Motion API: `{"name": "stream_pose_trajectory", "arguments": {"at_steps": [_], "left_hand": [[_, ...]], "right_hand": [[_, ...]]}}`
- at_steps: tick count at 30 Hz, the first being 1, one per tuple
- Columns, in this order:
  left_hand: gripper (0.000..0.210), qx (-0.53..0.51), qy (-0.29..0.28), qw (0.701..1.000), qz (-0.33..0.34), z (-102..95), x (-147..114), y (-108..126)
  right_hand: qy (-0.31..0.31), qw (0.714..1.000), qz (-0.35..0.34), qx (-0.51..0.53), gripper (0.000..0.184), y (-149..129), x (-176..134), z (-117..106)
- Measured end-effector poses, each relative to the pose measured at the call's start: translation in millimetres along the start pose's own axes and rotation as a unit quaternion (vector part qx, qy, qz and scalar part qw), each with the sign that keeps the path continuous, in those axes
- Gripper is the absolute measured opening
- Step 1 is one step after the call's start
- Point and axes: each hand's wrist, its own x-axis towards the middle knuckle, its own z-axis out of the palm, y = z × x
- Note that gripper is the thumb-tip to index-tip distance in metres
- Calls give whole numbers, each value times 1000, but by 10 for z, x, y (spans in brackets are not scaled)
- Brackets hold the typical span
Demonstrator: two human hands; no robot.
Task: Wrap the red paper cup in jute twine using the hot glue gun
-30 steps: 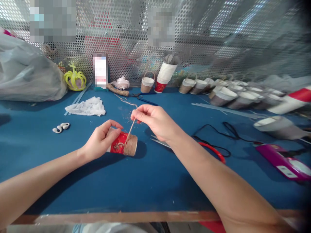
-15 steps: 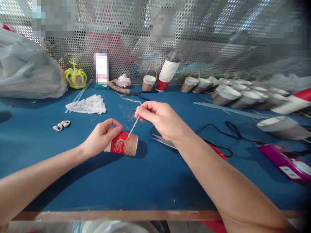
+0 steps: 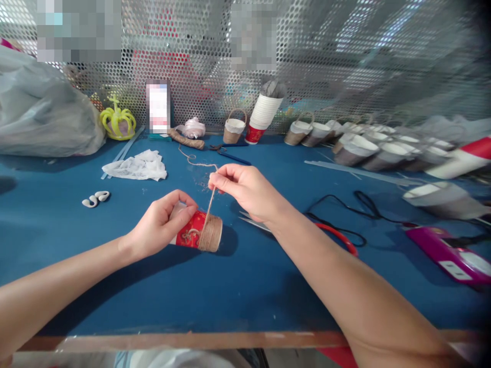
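My left hand (image 3: 163, 222) grips the rim end of a red paper cup (image 3: 191, 231) that lies on its side, base to the right. Twine (image 3: 210, 233) is wound in close rows around the base half of the cup. Between thumb and fingers, my right hand (image 3: 240, 189) pinches the strand, which runs taut up from the cup. From there the twine trails loosely back to a twine roll (image 3: 186, 139). Scissors (image 3: 256, 223) with a red handle lie partly hidden under my right forearm.
Pliers (image 3: 226, 151) lie behind my right hand. A cup stack (image 3: 264, 112) and several small twine-handled baskets (image 3: 356, 149) stand along the back and right. White lace (image 3: 138, 166) and earbuds (image 3: 95, 199) are at left; a purple power strip (image 3: 447, 253) sits right.
The cup has shifted slightly right and turned a little in my left hand. My right hand has moved slightly left and down, and the strand now stands steeper.
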Motion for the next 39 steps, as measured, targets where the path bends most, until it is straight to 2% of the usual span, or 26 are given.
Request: {"name": "stream_pose_trajectory", "arguments": {"at_steps": [13, 23, 30, 39], "left_hand": [[15, 31, 19, 994, 106, 2, -61, -3], [7, 69, 44, 975, 207, -16, -110, -29], [11, 64, 47, 960, 270, -7, -95, -36], [14, 68, 52, 949, 304, -3, -91, 10]], "right_hand": [[-15, 999, 34, -13, 25, 16, 4, 16], [-39, 998, 46, 19, 20, 29, -7, 55], [-59, 997, 50, -10, 20, 43, -22, 67], [-72, 995, 67, -17, 21, 29, -34, 99]]}}
